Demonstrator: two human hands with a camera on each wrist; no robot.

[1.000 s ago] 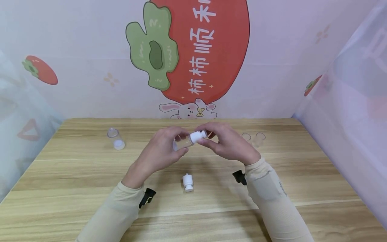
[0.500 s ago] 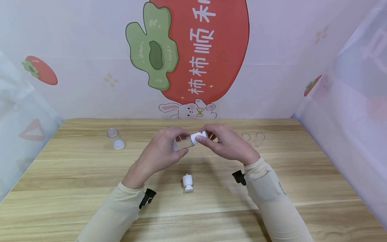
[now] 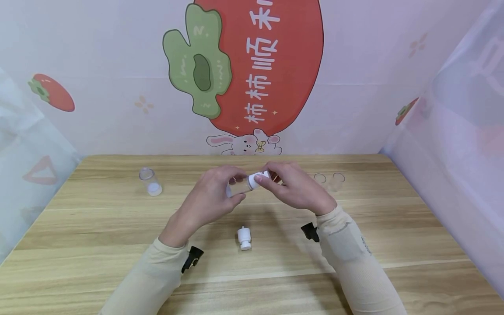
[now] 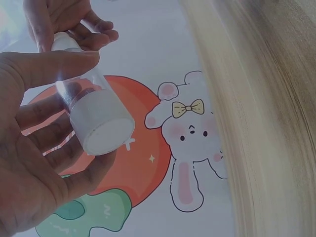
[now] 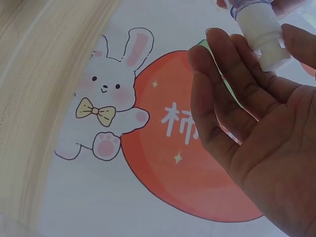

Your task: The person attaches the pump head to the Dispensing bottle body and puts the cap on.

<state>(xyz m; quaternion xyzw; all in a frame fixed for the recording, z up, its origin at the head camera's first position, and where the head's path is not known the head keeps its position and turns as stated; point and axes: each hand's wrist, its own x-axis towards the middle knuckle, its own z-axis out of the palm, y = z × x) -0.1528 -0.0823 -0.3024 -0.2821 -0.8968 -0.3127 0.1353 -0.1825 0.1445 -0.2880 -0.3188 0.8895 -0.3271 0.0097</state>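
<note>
My left hand (image 3: 212, 190) holds a small clear bottle (image 4: 102, 121) tilted above the table, thumb on one side and fingers on the other. The bottle has a whitish base, which faces the left wrist camera. On its neck sits a white pump top (image 5: 257, 24), slanting up to the right in the head view. My right hand (image 3: 295, 186) pinches this pump top between thumb and forefinger. Its other fingers reach past the pump top in the right wrist view. Nearer to me, a second white pump top (image 3: 244, 238) lies on the table below the hands.
A second clear bottle (image 3: 150, 181) with a whitish base lies at the back left of the wooden table (image 3: 98, 227). Two clear round-rimmed pieces (image 3: 337, 182) are at the back right, beyond the right wrist. A printed cloth (image 3: 354, 109) walls the back and sides.
My right thumb has shifted upward and left onto the side of the pump top, covering more of it. My left hand and the bottle have stayed almost in place.
</note>
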